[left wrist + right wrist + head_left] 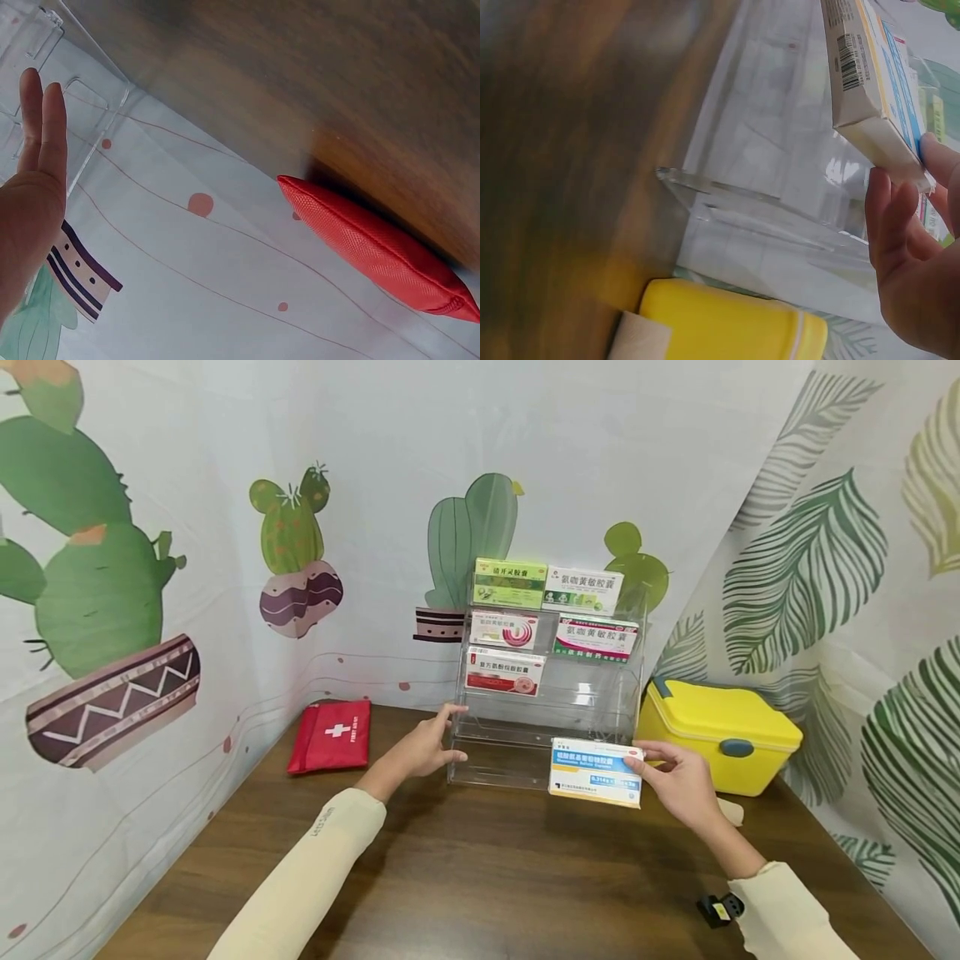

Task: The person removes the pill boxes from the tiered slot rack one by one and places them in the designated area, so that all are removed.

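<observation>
My right hand pinches a white-and-blue medicine box by its right end, thumb on the printed front. The box is in front of the lower right part of a clear acrylic display rack. In the right wrist view, the box's barcode side shows. At the rack's left side is my left hand, fingers fairly straight, at or against its edge; contact is hard to tell. Medicine boxes stand on the rack: a green one and a white one on top, several more below.
A red first aid pouch lies at the back left of the wooden table. Right of the rack stands a yellow box with a lid. Close to the right sleeve is a small black object. A patterned curtain hangs behind.
</observation>
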{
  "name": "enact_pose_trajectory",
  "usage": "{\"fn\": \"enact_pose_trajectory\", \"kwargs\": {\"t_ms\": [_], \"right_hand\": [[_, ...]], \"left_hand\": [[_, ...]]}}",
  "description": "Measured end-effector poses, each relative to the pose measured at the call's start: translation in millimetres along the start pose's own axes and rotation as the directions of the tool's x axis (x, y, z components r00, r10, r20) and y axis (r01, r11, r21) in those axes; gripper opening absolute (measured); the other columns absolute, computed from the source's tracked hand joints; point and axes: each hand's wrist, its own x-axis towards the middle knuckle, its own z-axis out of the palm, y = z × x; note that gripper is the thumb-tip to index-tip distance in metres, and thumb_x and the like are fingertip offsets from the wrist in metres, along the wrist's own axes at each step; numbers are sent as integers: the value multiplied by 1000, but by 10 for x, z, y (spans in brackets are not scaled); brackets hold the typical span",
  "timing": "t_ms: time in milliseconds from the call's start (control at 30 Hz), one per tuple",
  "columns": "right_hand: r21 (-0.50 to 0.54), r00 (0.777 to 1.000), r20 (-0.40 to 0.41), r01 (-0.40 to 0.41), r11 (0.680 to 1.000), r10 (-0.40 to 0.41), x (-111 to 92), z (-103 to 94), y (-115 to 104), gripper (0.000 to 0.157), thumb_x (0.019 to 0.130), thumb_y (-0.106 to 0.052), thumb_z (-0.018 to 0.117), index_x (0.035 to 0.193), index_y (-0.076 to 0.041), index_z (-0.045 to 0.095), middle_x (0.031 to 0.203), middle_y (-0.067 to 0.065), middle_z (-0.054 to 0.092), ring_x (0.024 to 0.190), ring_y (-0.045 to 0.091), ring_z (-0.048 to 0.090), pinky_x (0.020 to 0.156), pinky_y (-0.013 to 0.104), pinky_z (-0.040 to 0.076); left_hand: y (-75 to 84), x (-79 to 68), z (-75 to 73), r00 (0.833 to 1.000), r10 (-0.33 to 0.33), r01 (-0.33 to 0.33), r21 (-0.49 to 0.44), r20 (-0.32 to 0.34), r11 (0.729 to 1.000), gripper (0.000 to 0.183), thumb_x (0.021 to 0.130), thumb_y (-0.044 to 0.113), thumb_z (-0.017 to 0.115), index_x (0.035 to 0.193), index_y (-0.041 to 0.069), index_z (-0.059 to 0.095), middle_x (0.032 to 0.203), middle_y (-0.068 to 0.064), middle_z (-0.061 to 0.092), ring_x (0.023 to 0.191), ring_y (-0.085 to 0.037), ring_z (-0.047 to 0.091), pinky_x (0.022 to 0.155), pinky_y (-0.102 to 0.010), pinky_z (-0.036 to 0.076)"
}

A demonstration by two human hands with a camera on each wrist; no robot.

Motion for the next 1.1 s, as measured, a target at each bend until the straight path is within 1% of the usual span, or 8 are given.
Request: {"fn": "enact_pose_trajectory", "kwargs": {"t_ms": [100, 200, 367, 500, 567, 767, 900, 1100], "right_hand": [[-13, 1000, 13, -2, 1000, 2, -28, 17, 48, 32, 83, -20, 82, 108, -1, 74, 91, 15, 74, 69, 22, 67, 57, 20, 49], [-18, 1000, 25, -13, 1000, 14, -49, 28, 91, 32, 84, -21, 81, 108, -1, 75, 91, 15, 75, 71, 23, 67, 58, 21, 49], [-20, 996, 82, -36, 999, 37, -95, 26, 164, 30, 85, -22, 80, 107, -2, 75, 88, 13, 74, 71, 18, 65, 59, 24, 50], [-15, 987, 148, -67, 998, 68, -135, 28, 214, 33, 86, -24, 80, 109, -1, 75, 88, 10, 74, 75, 17, 66, 62, 24, 51], [-9, 978, 190, -89, 996, 89, -148, 31, 236, 36, 86, -25, 79, 111, 0, 74, 90, 11, 74, 77, 18, 66, 60, 25, 51], [26, 943, 289, -177, 984, 162, -181, 35, 305, 40, 87, -28, 78, 115, 1, 71, 93, 14, 73, 71, 30, 66, 47, 32, 49], [44, 926, 335, -198, 979, 173, -201, 43, 362, 38, 88, -26, 77, 115, 1, 71, 89, 11, 73, 68, 34, 66, 46, 32, 49], [75, 894, 407, -239, 968, 190, -208, 52, 398, 39, 90, -27, 75, 116, 2, 70, 87, 9, 73, 69, 29, 68, 48, 37, 51]], "left_hand": [[-10, 0, 2, 1000, 1, -1, 1, -3, 1000, 84, 85, 23, 80, 149, 24, 25, 133, -26, 56, 53, -13, 50, 71, -35, 50], [-21, 0, 4, 1000, 8, -8, 12, -9, 1000, 84, 85, 23, 79, 149, 24, 25, 132, -25, 57, 54, -12, 50, 71, -35, 51], [-16, -2, 7, 1000, 16, -16, 18, -2, 1000, 83, 86, 22, 79, 149, 23, 24, 132, -26, 57, 53, -11, 50, 73, -35, 51], [-2, -6, 6, 1000, 17, -17, 16, 6, 1000, 83, 87, 21, 78, 150, 22, 23, 132, -26, 57, 56, -12, 53, 72, -35, 51], [1, -6, 4, 1000, 16, -16, 13, 6, 1000, 84, 87, 21, 78, 150, 21, 23, 131, -26, 57, 59, -12, 55, 73, -35, 52], [-13, 2, 13, 1000, 13, -13, 16, 0, 1000, 85, 87, 20, 78, 151, 20, 22, 131, -25, 58, 63, -14, 57, 75, -37, 52], [-17, -1, 22, 1000, 22, -22, 11, 3, 1000, 85, 87, 19, 78, 151, 20, 22, 131, -25, 58, 63, -14, 56, 75, -38, 52], [-17, -9, 22, 999, 40, -40, 17, 0, 999, 85, 87, 21, 78, 151, 22, 21, 130, -24, 58, 64, -14, 57, 78, -39, 53]]}}
